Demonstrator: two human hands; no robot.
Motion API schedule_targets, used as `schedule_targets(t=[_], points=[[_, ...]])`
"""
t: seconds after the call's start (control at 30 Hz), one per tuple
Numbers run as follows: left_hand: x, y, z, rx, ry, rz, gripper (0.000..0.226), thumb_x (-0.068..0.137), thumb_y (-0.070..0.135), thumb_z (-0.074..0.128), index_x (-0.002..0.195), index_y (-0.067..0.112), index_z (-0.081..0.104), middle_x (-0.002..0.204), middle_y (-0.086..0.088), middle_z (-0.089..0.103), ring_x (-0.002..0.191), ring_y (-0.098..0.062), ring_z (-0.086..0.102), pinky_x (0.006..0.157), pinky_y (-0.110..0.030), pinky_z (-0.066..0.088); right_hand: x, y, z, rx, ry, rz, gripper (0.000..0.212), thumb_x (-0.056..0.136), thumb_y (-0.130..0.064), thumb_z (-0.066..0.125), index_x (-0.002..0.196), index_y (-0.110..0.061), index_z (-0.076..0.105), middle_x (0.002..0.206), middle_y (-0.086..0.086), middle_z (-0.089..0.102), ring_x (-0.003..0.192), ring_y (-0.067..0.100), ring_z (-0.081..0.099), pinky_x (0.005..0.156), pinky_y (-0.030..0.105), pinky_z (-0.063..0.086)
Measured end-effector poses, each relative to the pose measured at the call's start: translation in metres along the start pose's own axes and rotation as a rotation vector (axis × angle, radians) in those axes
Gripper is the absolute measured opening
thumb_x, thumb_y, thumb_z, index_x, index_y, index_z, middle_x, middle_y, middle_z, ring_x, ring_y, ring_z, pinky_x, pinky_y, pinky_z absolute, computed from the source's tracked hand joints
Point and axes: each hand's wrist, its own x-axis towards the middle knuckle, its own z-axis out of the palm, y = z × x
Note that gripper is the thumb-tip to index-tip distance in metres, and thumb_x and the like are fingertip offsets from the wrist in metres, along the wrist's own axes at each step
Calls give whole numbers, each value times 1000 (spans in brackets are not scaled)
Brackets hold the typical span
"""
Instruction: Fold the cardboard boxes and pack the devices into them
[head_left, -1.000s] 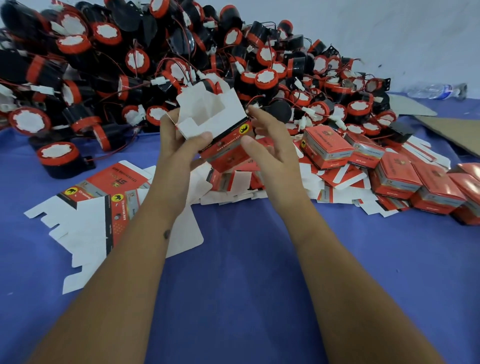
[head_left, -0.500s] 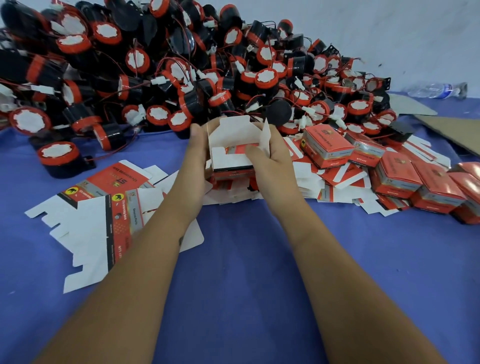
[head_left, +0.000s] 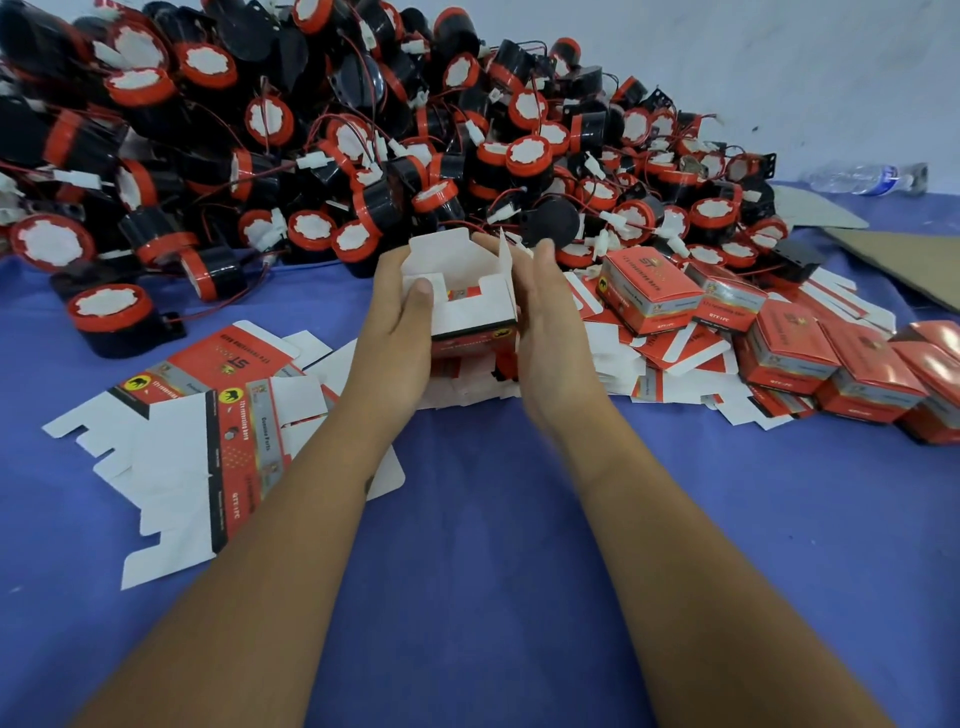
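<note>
Lowered from chest height toward the bench (head_left: 467, 597), the half-formed carton (head_left: 470, 299) now sits upright just above the loose flat blanks, its white flaps standing open at the top where a second ago it was tilted and turned in the air. Blue cloth covers the bench, and along its far side lies a big heap of black-and-red buzzers (head_left: 322, 156) with thin red wires and white plugs. Flat printed box blanks (head_left: 208, 431) spread at the left, white side partly up, and closed red boxes (head_left: 784, 353) line up at the right. A sheet of brown cardboard (head_left: 904, 260) and a clear plastic bottle (head_left: 867, 179) lie at the far right. The left hand (head_left: 400, 332) grips the carton's left wall with its thumb curled inside; the right hand (head_left: 550, 322) rests straight-fingered against the right wall.
</note>
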Motion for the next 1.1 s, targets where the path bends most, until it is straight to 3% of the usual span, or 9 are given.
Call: schedule_targets(t=[0.1,0.2,0.27,0.37,0.5,0.7,0.87,1.0,1.1], points=[[1,2,0,-17,4,-44,46,108,35,31,95,78,39,106,34,56,95,8,59,69,-14,49,3,3,-1,-44,-26,-75,21,89,-31,57,105,-36,69,111,-9,69,108,12,64,94,37,54],[0,5,2,-94,21,-65,58,107,32,35,82,82,43,101,36,56,93,6,61,69,-16,51,4,8,-1,-71,-17,-134,29,92,-7,53,105,-31,63,98,-11,67,91,5,63,80,25,55],[2,2,4,-229,62,-28,53,107,18,39,88,64,58,108,23,63,95,-2,65,70,-23,55,4,9,1,-62,-35,-140,31,93,-2,50,106,-28,61,99,-9,65,90,6,62,78,26,55],[3,2,2,-494,39,-51,51,100,0,44,71,33,69,125,6,63,107,-16,65,80,-31,57,3,8,4,-32,-56,-154,29,93,-2,48,101,-27,61,94,-17,66,87,2,61,72,22,52],[1,-1,1,-635,-36,-90,45,96,15,36,70,23,72,136,-2,59,121,-23,59,85,-33,56,4,8,2,24,-41,-127,27,93,-7,44,99,-26,62,93,-14,65,89,7,61,74,27,52],[5,-4,-1,-432,-66,-54,32,91,16,43,107,29,67,114,0,70,102,-18,67,76,-33,57,5,5,-3,84,-40,-74,21,82,-20,55,101,-23,64,103,4,67,95,20,62,78,38,53],[6,-1,-4,-530,-106,-135,25,79,36,58,87,24,78,107,6,74,104,-15,69,85,-35,58,3,6,-4,-117,-14,-151,21,91,-8,56,93,-27,65,89,-14,67,84,3,62,69,20,53],[7,-5,-3,-382,-91,-47,22,83,25,55,73,34,73,119,7,67,116,-18,61,100,-45,50,3,6,-2,-129,-4,-166,21,92,-6,54,97,-23,65,85,-18,66,81,-2,60,66,14,50],[6,-6,-2,-317,-72,-54,23,82,23,54,85,37,71,122,6,64,118,-21,59,103,-52,50,2,6,-4,-81,-28,-145,26,90,-8,45,99,-22,65,88,-14,67,81,0,61,67,18,51]])
